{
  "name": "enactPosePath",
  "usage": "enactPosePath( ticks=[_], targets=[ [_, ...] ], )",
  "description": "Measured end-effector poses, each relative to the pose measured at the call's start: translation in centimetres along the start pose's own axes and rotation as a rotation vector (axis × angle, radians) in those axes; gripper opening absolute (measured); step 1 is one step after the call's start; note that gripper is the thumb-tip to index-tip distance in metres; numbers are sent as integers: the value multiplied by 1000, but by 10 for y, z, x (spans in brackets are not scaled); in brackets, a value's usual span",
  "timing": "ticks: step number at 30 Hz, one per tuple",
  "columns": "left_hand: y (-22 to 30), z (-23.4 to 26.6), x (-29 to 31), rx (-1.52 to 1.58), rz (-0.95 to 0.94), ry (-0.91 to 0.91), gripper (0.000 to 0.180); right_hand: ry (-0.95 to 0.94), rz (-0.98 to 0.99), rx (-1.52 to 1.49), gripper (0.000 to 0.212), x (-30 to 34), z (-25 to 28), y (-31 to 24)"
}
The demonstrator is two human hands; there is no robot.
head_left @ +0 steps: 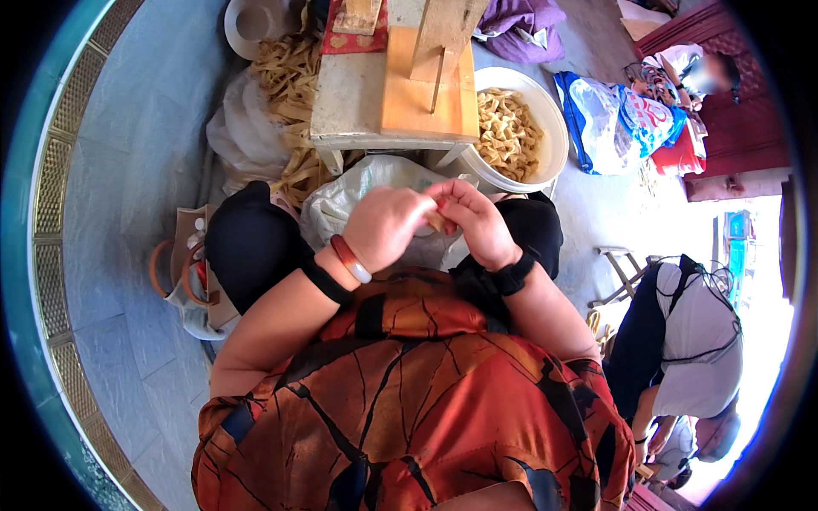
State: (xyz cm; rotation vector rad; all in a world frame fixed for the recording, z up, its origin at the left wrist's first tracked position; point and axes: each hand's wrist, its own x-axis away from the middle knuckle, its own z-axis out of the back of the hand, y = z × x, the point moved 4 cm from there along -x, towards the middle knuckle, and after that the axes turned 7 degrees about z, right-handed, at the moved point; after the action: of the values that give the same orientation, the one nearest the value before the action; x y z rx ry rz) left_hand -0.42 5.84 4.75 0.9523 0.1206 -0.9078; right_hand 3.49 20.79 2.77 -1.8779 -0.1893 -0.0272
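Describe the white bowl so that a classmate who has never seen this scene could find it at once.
Start at the low wooden bench ahead of the person's knees. The white bowl sits on the floor against its right end. Unlike the loose tan strips left of the bench, it holds small folded tan pieces.

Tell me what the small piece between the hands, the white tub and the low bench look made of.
Small piece: tan, likely dried plant strip, matte, like those filling the tub. White tub: probably plastic, smooth, slightly glossy rim. Low bench: wood, bare boards, orange-tan, unpolished.
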Motion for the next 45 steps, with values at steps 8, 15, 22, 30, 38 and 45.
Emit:
enactPosePath(
  ticks=[8,15,22,30,38,45],
  targets=[
    [-44,-35,27,1501,808,-338,14,169,375,1049,18,7,-2,-13],
    [-48,-32,30,1220,708,-54,17,49,314,691,31,13,-15,-7],
    [-35,-28,27,1576,739,-278,28,65,428,975,29,10,-20,-16],
    [-47,-29,28,1152,670,-107,24,-32,280,1030,20,2,-11,-7],
    [-61,5,13,516,655,156,16,-153,72,599,31,22,-24,-15],
    [-35,3,8,443,497,68,11,-20,676,1001,18,17,-32,-41]
  ],
)
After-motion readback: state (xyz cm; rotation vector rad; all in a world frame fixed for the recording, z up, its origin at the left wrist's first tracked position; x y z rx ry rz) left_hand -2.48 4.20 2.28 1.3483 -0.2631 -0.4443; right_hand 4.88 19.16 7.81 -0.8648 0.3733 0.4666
